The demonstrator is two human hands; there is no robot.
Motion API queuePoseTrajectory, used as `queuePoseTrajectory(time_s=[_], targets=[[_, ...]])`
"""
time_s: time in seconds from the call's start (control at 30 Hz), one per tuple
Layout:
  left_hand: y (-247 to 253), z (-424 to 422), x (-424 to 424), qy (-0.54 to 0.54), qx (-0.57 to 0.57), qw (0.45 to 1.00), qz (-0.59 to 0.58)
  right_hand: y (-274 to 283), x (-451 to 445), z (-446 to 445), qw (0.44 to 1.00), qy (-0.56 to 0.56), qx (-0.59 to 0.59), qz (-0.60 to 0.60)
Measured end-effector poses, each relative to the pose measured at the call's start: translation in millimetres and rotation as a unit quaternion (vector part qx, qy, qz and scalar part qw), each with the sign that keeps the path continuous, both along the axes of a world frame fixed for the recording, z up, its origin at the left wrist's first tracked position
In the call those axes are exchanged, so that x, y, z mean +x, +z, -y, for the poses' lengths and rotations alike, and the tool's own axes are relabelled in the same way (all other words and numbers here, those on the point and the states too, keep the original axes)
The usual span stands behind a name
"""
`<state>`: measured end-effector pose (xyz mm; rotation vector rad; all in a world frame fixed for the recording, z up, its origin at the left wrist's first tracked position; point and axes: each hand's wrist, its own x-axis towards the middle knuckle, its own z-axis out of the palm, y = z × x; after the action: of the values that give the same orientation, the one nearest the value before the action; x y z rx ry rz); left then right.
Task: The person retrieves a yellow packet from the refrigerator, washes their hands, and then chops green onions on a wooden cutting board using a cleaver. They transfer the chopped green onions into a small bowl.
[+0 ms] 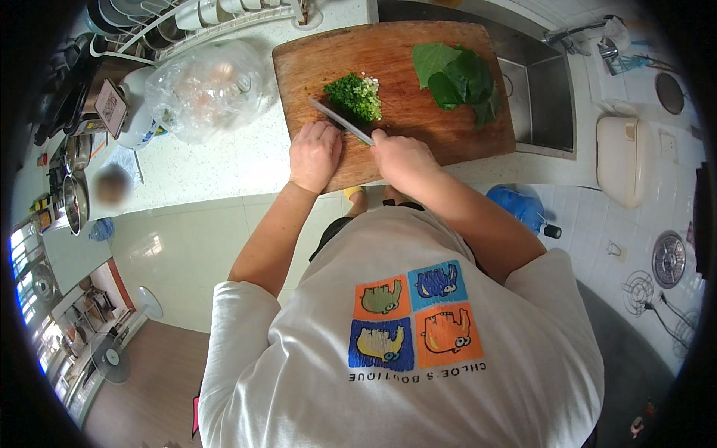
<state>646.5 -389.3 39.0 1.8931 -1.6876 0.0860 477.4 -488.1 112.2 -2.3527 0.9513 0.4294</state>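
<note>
My right hand (406, 159) is closed around the handle of a kitchen knife (341, 121), which slants across a wooden cutting board (313, 61). Against the far side of the blade lies a small heap of chopped scallions (354, 98), dark green with pale pieces at its right. My left hand (316, 154) rests on the board's near left part, fingers curled close to the blade; whether anything is under them is hidden. Several broad green leaves (462, 78) are piled at the board's right end.
A stainless steel sink (543, 103) lies partly under the board's right and far sides. Left of the board sits a clear plastic bag (204, 89) that seems to hold eggs. Behind it stands a white dish rack (224, 25). A blue water jug (515, 207) is below the counter.
</note>
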Motion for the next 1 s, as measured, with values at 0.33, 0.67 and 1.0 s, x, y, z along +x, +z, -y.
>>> queuePoseTrajectory(time_s=[0.33,0.67,1.0], targets=[[11,-5,0,0.046,0.007,0.999,-0.024,3,-6,-3,0.999,-0.005,-0.013,0.039],[0,-1,0,0.062,0.031,0.998,-0.006,10,15,-3,0.999,0.001,0.026,-0.029],[3,6,1,0.084,0.041,0.996,0.000,-2,-11,-2,0.999,-0.017,-0.024,0.038]])
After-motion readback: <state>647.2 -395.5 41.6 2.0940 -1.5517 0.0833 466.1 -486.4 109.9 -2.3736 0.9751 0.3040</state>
